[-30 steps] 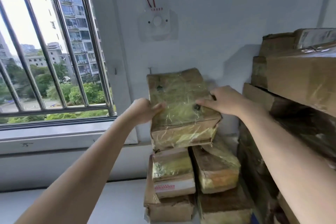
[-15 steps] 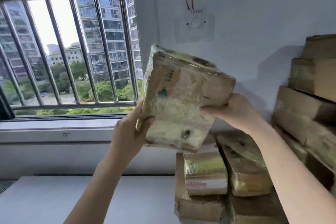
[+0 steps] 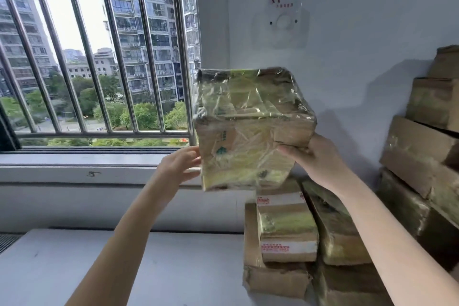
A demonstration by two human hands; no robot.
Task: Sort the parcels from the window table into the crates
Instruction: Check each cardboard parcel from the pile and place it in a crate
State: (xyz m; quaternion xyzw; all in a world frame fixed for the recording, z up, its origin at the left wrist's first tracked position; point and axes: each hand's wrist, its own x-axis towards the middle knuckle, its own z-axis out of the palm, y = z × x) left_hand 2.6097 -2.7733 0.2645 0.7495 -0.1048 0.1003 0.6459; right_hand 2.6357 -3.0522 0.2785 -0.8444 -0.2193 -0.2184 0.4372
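Observation:
A brown cardboard parcel (image 3: 250, 126) wrapped in shiny clear film hangs in the air in front of the wall, tilted with its top face toward me. My left hand (image 3: 178, 169) holds its lower left edge. My right hand (image 3: 318, 159) grips its lower right side, fingers underneath. Below it a stack of similar parcels stands on the grey window table (image 3: 149, 268): one with red-printed tape (image 3: 288, 228), another beside it (image 3: 335, 231), and a larger one underneath (image 3: 270, 278). No crate is in view.
A taller pile of cardboard boxes (image 3: 422, 154) rises along the right edge. A barred window (image 3: 99, 62) with a sill fills the left. A white wall fitting with red wires (image 3: 282, 23) sits above the parcel.
Both hands have lifted the parcel off the stack, raised it, and turned it so that its top face tips toward me. The view has swung left toward the window.

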